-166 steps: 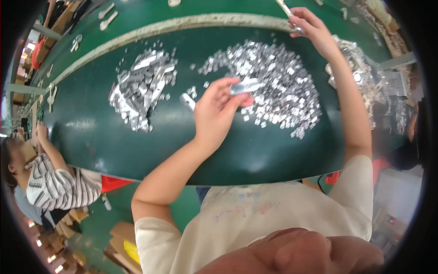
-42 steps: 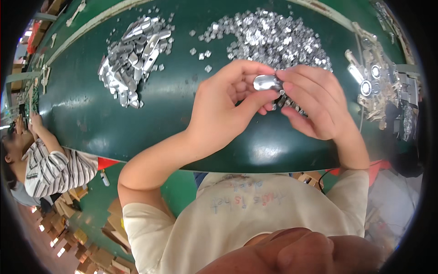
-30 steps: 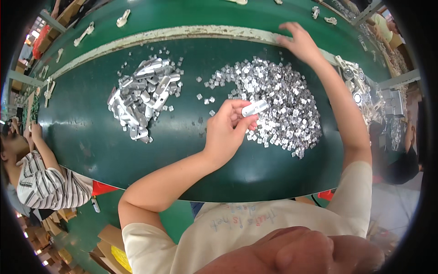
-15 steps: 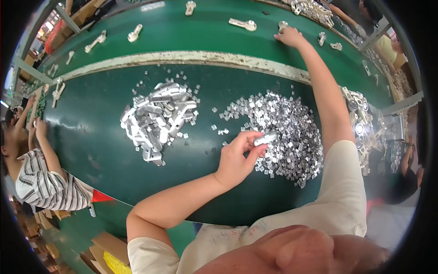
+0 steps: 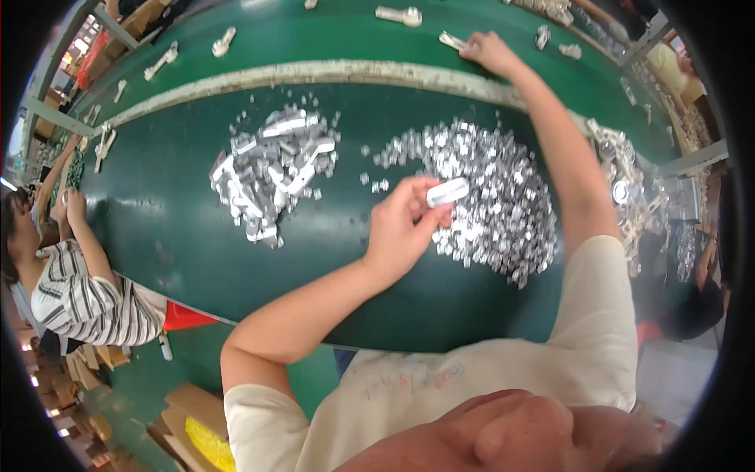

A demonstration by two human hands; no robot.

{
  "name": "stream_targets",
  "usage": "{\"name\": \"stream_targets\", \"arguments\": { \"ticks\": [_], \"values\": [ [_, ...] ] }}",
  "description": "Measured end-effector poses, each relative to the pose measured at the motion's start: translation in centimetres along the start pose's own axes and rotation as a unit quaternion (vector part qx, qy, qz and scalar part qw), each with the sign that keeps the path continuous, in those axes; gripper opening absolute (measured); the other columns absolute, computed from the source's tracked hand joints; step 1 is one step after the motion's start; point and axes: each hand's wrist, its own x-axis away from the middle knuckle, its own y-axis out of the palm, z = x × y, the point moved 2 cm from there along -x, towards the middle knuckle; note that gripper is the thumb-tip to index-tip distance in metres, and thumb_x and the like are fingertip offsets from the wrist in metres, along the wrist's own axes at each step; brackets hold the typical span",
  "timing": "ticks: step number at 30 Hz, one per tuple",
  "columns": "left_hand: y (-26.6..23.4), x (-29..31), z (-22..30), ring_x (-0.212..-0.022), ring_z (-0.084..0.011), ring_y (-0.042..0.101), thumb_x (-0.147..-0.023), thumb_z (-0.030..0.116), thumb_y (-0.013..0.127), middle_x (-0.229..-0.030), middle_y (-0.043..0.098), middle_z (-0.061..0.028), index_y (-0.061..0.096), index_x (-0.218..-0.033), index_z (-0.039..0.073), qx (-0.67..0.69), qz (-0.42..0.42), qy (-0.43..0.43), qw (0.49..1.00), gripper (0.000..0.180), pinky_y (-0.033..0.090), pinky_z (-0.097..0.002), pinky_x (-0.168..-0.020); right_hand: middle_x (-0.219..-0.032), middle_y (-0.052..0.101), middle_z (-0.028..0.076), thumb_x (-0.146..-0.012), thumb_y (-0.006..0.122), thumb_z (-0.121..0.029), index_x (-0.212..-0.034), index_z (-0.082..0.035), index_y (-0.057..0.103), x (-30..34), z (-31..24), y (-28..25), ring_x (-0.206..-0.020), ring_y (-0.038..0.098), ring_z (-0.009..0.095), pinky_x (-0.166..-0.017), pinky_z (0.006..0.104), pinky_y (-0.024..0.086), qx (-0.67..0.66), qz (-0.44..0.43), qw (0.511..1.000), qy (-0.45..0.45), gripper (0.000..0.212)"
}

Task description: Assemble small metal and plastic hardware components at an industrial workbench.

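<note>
My left hand [image 5: 401, 224] is closed, its thumb and fingers pinching a silver oblong metal cover [image 5: 447, 193]. It hovers at the left side of a heap of small shiny square metal pieces [image 5: 503, 208]. My right arm stretches far forward across the pale worn ledge. Over the green belt [image 5: 299, 39], my right hand [image 5: 491, 55] has its fingers closed on the near end of a slim white part [image 5: 452, 41], whose other end points left. The fingertips hide part of it. Left of the small pieces lies a pile of silver oblong covers [image 5: 275, 173].
More white parts with a round end [image 5: 399, 16] lie spaced along the belt. A pile of white parts [image 5: 625, 189] sits beyond my right arm. At far left a person in a striped top [image 5: 79, 291] works at the same table. An open cardboard box [image 5: 193, 405] stands below.
My right hand has shifted slightly left, and the white part now sticks out from its fingers. The cover in my left hand has turned its broad face up. The whole view has tilted.
</note>
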Motion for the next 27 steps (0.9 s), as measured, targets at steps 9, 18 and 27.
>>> {"name": "stream_targets", "arguments": {
  "ticks": [9,18,27],
  "values": [
    [0.5,0.2,3.6,-0.078,-0.0186,0.064,-0.081,-0.005,0.058,-0.09,0.061,-0.0147,0.048,-0.11,-0.006,0.019,-0.068,-0.077,0.995,0.03,0.054,-0.0271,-0.07,-0.096,0.056,0.003,-0.087,0.054,-0.023,-0.117,-0.002,0.051,22.0,-8.4,-10.5,-0.08,0.053,0.01,-0.071,0.0239,0.044,-0.546,-0.077,0.834,-0.006,0.036],
    [1.9,1.5,4.7,-0.086,-0.0253,0.063,-0.083,-0.01,0.051,-0.099,0.06,-0.0192,0.045,-0.114,-0.008,-0.029,-0.13,-0.066,0.989,0.032,0.055,-0.0313,-0.075,-0.102,0.056,0.017,-0.069,0.067,0.001,-0.101,0.002,0.058,29.5,-11.7,-11.4,-0.089,0.057,0.027,-0.077,0.0316,0.045,-0.285,0.064,0.929,-0.228,0.034],
    [1.7,1.9,4.4,-0.088,-0.0253,0.063,-0.082,-0.01,0.052,-0.101,0.059,-0.0196,0.044,-0.114,-0.008,-0.013,-0.141,-0.039,0.989,0.033,0.055,-0.0315,-0.075,-0.103,0.055,0.017,-0.068,0.067,0.002,-0.102,0.002,0.057,29.5,-11.7,-10.5,-0.089,0.057,0.025,-0.077,0.0312,0.045,-0.3,0.04,0.925,-0.231,0.035]
  ]
}}
